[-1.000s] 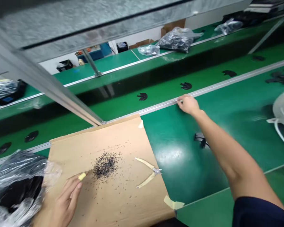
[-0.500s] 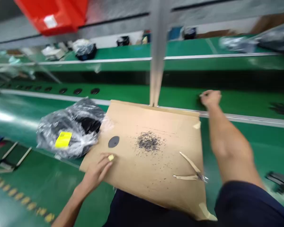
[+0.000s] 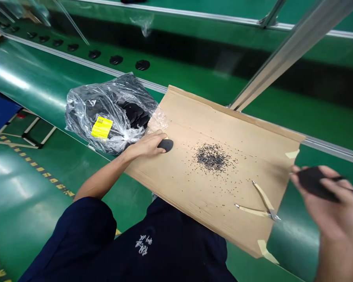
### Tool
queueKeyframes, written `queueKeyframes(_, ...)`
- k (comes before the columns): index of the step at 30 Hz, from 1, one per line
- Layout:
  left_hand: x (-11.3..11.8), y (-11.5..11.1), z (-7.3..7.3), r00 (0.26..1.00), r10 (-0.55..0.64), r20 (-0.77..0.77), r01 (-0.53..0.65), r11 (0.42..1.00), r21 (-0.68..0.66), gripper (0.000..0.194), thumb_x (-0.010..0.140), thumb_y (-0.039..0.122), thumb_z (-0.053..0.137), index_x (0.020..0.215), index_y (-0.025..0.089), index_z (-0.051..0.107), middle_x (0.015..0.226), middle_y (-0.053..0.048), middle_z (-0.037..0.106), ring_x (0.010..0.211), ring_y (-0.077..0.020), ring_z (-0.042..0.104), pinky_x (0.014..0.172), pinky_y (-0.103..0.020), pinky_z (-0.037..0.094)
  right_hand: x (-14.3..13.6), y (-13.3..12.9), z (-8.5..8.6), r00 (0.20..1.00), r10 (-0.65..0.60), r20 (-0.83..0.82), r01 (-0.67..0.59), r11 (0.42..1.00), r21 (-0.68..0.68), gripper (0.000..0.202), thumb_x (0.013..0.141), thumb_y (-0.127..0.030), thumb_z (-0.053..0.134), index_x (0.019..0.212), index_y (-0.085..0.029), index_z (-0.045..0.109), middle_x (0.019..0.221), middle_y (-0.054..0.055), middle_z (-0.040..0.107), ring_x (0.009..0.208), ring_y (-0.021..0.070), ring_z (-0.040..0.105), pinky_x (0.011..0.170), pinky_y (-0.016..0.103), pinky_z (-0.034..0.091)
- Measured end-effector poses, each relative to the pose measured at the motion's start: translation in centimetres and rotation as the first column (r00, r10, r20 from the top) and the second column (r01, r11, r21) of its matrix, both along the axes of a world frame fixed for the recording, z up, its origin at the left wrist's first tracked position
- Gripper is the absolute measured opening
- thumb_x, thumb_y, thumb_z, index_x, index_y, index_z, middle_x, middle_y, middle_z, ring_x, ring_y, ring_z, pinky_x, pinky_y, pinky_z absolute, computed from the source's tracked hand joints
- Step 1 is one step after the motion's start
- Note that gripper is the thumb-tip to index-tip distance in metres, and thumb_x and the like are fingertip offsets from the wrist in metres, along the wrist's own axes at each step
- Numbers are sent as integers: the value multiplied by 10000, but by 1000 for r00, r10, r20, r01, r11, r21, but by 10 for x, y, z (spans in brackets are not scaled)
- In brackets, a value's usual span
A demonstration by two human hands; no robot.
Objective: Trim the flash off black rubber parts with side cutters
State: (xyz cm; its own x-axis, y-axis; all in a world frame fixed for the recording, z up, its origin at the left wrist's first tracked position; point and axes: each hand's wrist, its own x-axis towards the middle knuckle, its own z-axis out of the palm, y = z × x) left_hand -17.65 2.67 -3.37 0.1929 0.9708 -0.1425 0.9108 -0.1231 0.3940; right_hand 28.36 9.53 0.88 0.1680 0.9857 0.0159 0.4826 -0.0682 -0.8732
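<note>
My left hand (image 3: pixel 149 145) is closed on a dark oval disc (image 3: pixel 166 145) at the left side of the brown cardboard sheet (image 3: pixel 194 113). Part of a small yellow piece shows by its fingertips. At the right, my right hand (image 3: pixel 335 199), blurred, holds black flat pieces (image 3: pixel 317 183) beyond the sheet's edge. Small black bits (image 3: pixel 213 158) are scattered mid-sheet. Pliers with cream handles (image 3: pixel 272 213) lie spread on the sheet's right part. Beside my left hand is a clear plastic bag (image 3: pixel 85 113) of black discs (image 3: pixel 133 113) with a yellow label (image 3: pixel 102 127).
Black pieces (image 3: pixel 116 60) sit in a row on the green shelf (image 3: pixel 176 74) behind the bag. A metal post (image 3: pixel 282 55) rises behind the sheet. A blue bin (image 3: pixel 1 113) and a metal frame (image 3: pixel 32 133) stand at the far left.
The view has turned down and left. My left hand has moved to the disc on the sheet. My right hand has come back from the rear shelf with black pieces in it.
</note>
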Motion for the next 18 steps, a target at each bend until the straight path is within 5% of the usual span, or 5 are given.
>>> queueKeyframes(3,20,-2,14,985,-89,145,70,989,132,85,876,183,644,859,200,562,874,-31,607,839,-188,594,744,-293,454,-36,-44,-11,936,-47,-349,-44,968,-249,312,607,-500,887,852,-409,716,1041,42,715,1047,352,729,1000,618,572)
queueKeyframes(7,82,-8,26,942,-176,285,44,908,416,115,984,238,506,908,193,579,765,-10,558,695,-155,515,657,-284,424,-87,-76,-26,819,101,-564,-342,876,-340,453,639,-458,911,980,-299,659,1092,43,674,959,285,723,800,503,676)
queueKeyframes(10,128,-10,22,936,-254,244,89,841,533,251,1000,235,436,1168,170,611,964,-83,638,881,-209,581,793,-346,488,-112,-80,-34,689,125,-714,-471,826,-310,431,692,-419,881,1025,-273,650,1079,39,674,987,252,697,716,385,676)
queueKeyframes(14,162,-12,11,933,-298,200,182,873,453,491,967,188,384,1446,171,490,1245,-149,591,1107,-265,566,939,-425,504,-118,-80,-33,586,104,-804,-514,815,-268,422,736,-374,840,1112,-271,677,1135,34,682,1068,238,661,785,379,676)
queueKeyframes(18,173,-16,5,919,-282,277,177,920,350,604,1026,392,378,1586,170,334,1287,-174,508,1138,-294,520,973,-491,501,-108,-83,-31,545,106,-832,-515,825,-233,450,769,-360,820,1198,-292,700,1124,29,690,1028,217,662,797,371,679)
